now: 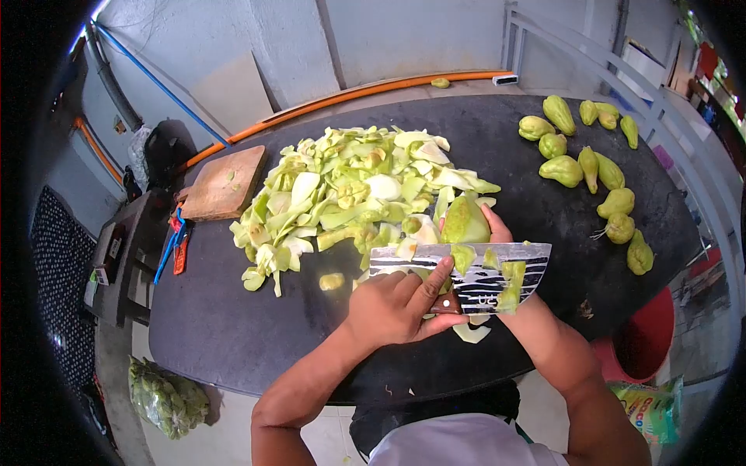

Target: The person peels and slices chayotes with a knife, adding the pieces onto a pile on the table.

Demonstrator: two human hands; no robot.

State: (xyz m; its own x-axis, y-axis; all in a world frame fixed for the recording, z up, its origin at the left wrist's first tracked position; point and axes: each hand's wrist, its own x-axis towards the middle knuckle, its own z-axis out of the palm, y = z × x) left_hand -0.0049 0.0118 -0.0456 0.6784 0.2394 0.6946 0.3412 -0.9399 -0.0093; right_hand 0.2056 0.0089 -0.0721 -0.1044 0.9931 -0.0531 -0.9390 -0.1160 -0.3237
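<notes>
My left hand [396,305] is closed round the brown handle of a wide cleaver [486,268], its thumb and fingers by the blade's near end. The blade lies level, pointing right, with green peel bits stuck on it. Beyond the blade, my right hand [499,224] holds a partly peeled green chayote [466,219]; the blade hides most of that hand. A large heap of peels and cut pieces [342,186] spreads on the dark table [241,326], just beyond and left of my hands. A small pale piece [331,281] lies apart from it.
Several whole chayotes [566,171] lie at the table's right. A wooden board [224,184] and an orange-and-blue tool [179,241] are at the left. Below the table edge are a red bucket [641,338] and a plastic bag of greens [165,396]. An orange pipe [350,95] runs behind.
</notes>
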